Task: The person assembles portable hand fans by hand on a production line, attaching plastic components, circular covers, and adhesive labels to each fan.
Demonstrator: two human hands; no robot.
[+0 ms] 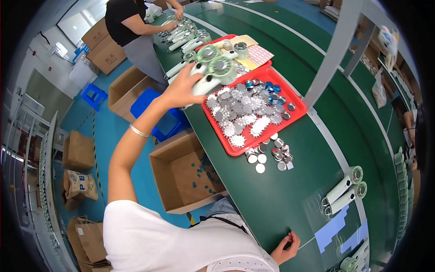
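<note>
My left hand [180, 89] reaches out to the far left and is closed round the white handles of handheld devices [206, 84]. They look like small fans with round, clear-green heads, and the heads are blurred. Beside them lies a red tray [233, 149] heaped with silver toothed discs [240, 106], with blue-rimmed round parts [271, 90] at its far corner. Low in the view, my right hand [287, 248] is by the table's near edge, its fingers curled in. Nothing shows in them. Loose silver round pieces [282, 156] lie on the green table [281, 195] between my hands.
Two similar devices [342, 190] lie at the right near blue tape [333, 229]. A second red tray [267, 63] holds papers and parts. A grey post [333, 54] rises beyond the trays. Below the table edge stands an open carton [181, 181]. Another person [136, 22] works farther along.
</note>
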